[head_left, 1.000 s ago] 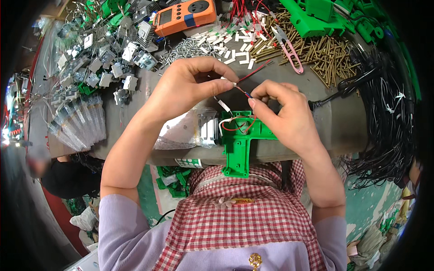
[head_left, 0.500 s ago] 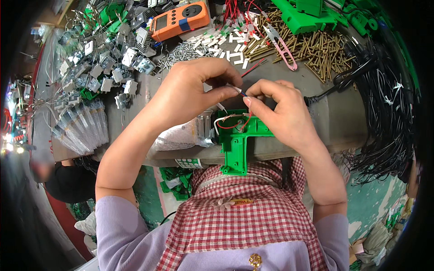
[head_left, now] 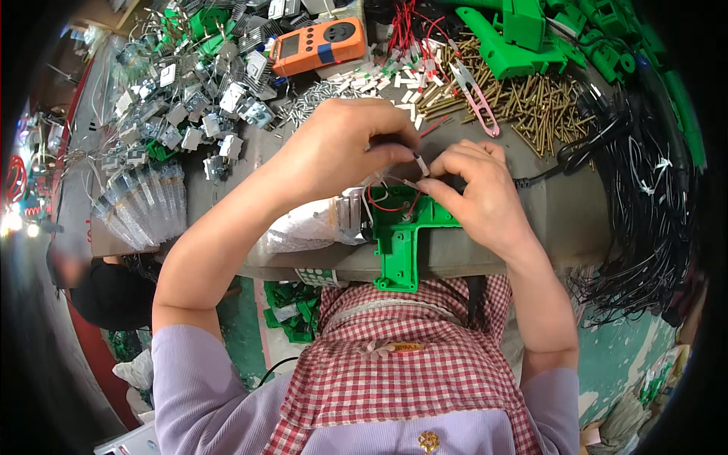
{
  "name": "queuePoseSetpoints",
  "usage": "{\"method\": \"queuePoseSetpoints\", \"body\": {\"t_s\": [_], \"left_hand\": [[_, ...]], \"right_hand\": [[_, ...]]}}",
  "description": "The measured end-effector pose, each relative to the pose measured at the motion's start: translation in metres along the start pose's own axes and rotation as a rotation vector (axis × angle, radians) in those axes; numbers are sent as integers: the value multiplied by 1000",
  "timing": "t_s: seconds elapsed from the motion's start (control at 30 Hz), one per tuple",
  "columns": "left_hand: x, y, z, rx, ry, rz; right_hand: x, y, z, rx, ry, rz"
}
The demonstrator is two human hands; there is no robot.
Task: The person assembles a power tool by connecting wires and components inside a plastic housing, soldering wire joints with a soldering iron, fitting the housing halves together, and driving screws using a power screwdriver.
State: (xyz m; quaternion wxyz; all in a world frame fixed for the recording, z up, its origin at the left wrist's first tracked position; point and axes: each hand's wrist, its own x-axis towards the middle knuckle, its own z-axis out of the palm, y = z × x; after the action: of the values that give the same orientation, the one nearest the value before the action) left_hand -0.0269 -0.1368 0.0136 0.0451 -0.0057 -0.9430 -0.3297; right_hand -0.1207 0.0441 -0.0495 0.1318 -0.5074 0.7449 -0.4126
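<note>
Green plastic housing [head_left: 400, 241], shaped like a pistol grip, lies at the near edge of the grey worktable [head_left: 561, 220], its handle pointing toward the person and overhanging the edge above a red-checked apron [head_left: 409, 379]. Red wires [head_left: 383, 203] loop across its upper part. The left hand [head_left: 341, 148] comes in from the left and hovers over the top of the housing, its fingers curled and pinching a small white sleeve or connector [head_left: 421, 164] between thumb and forefinger. The right hand [head_left: 478, 189] sits just to the right, touching the housing's upper right corner, its fingertips bent and pinched close against the left hand's around the same small piece; exactly what the right fingers grip is too small to tell. A silvery metal part [head_left: 350, 216] lies just left of the housing, beside a clear plastic bag [head_left: 299, 231].

Farther off, an orange meter [head_left: 318, 44] lies at the far middle of the table. Left of it spreads a heap of small grey-and-white components [head_left: 197, 106]. A scatter of brass screws [head_left: 542, 102] lies far right, with a pink-handled tool [head_left: 476, 102] resting on them. More green housings [head_left: 523, 30] are stacked at the far right corner, and a bundle of black cables [head_left: 644, 189] drapes down the right side.
</note>
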Motion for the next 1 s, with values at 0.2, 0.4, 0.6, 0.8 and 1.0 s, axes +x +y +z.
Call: {"method": "queuePoseSetpoints", "body": {"t_s": [0.2, 0.4, 0.6, 0.8, 1.0], "left_hand": [[-3, -4, 10, 205, 188, 231], [3, -2, 2, 96, 142, -128], [-2, -11, 6, 269, 254, 538], [-10, -6, 18, 11, 32, -85], [-33, -65, 4, 180, 551, -8]], "right_hand": [[14, -8, -5, 297, 2, 97], [14, -6, -10, -71, 92, -124], [20, 0, -9, 572, -144, 85], [16, -22, 9, -343, 276, -379], [13, -22, 5, -223, 277, -269]]}}
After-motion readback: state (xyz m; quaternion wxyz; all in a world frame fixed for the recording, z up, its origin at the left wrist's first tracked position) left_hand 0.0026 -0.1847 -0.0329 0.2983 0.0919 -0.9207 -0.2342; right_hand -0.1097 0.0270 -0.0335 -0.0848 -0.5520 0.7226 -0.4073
